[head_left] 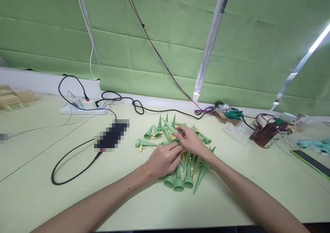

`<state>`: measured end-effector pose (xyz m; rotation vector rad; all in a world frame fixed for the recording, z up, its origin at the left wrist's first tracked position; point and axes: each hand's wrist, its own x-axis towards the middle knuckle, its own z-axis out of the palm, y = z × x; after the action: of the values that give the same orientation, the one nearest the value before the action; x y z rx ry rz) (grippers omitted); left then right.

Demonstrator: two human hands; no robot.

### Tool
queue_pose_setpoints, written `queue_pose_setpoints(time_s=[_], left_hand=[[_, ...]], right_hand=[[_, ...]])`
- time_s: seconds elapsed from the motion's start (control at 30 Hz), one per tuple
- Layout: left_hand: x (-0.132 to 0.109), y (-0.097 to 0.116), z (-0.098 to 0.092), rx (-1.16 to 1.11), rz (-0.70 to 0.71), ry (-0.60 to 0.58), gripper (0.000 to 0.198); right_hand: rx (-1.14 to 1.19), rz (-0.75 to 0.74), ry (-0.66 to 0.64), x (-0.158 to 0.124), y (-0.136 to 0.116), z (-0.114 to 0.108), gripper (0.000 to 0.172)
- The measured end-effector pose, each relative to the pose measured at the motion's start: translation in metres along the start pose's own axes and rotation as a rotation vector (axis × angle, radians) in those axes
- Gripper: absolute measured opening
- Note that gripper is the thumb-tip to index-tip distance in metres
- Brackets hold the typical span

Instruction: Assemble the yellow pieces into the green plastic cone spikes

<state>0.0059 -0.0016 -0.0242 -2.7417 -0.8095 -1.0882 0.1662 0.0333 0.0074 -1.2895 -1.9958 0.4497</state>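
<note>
A heap of green plant watering spikes [178, 181] and small yellow valves [140, 148] lies on the table, with both my hands over its middle. My right hand [192, 142] is closed, thumb and fingers at the wide end of a green spike [168, 124] whose tip points up and left. My left hand [163, 159] has its fingers curled in close beside the right one. What it holds, if anything, is hidden behind its own fingers. More spikes, such as a lone one [145, 143] lying on its side, surround the hands.
The table [123, 202] runs to a green-covered wall. On the left are a power strip [85, 109], a blurred-out dark device [110, 136] and its looping black cable [53, 167]. To the right stand a small cardboard box [227, 119], a reddish-brown bottle [265, 134] and a green-edged black device [313, 162].
</note>
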Motion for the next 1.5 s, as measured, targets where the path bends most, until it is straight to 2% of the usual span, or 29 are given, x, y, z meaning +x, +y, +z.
queue_pose_setpoints(time_s=[0.1, 0.17, 0.27, 0.33, 0.5, 0.57, 0.67, 0.9, 1.1, 1.5], left_hand=[[0.003, -0.002, -0.001, -0.047, -0.053, 0.100, 0.014], [0.005, -0.002, -0.005, -0.121, -0.154, 0.191, 0.012], [0.010, 0.000, -0.012, -0.276, -0.421, 0.280, 0.017], [0.013, -0.001, -0.016, -0.345, -0.536, 0.285, 0.022], [0.017, -0.008, -0.014, -0.602, -0.684, 0.232, 0.033], [0.017, -0.011, -0.010, -0.705, -0.712, 0.203, 0.036], [0.017, -0.013, -0.006, -0.817, -0.750, 0.177, 0.040], [0.020, -0.011, -0.007, -0.834, -0.809, 0.186, 0.039], [0.019, -0.011, -0.006, -0.922, -0.805, 0.165, 0.035], [0.017, -0.021, 0.001, -0.952, -0.819, 0.273, 0.030]], right_hand=[[0.322, 0.040, 0.044, -0.012, 0.006, 0.007, 0.025], [0.440, 0.050, 0.060, -0.020, 0.011, 0.012, 0.029], [0.401, 0.056, 0.125, -0.028, 0.014, 0.017, 0.031], [0.318, 0.029, 0.167, -0.032, 0.014, 0.018, 0.031], [0.115, -0.172, 0.209, -0.037, 0.009, 0.019, 0.025], [0.049, -0.216, 0.211, -0.039, 0.009, 0.021, 0.023], [-0.018, -0.204, 0.198, -0.041, 0.010, 0.023, 0.024], [-0.061, -0.172, 0.199, -0.044, 0.011, 0.025, 0.022], [-0.048, -0.156, 0.202, -0.045, 0.013, 0.026, 0.027], [-0.066, -0.128, 0.158, -0.043, 0.011, 0.027, 0.036]])
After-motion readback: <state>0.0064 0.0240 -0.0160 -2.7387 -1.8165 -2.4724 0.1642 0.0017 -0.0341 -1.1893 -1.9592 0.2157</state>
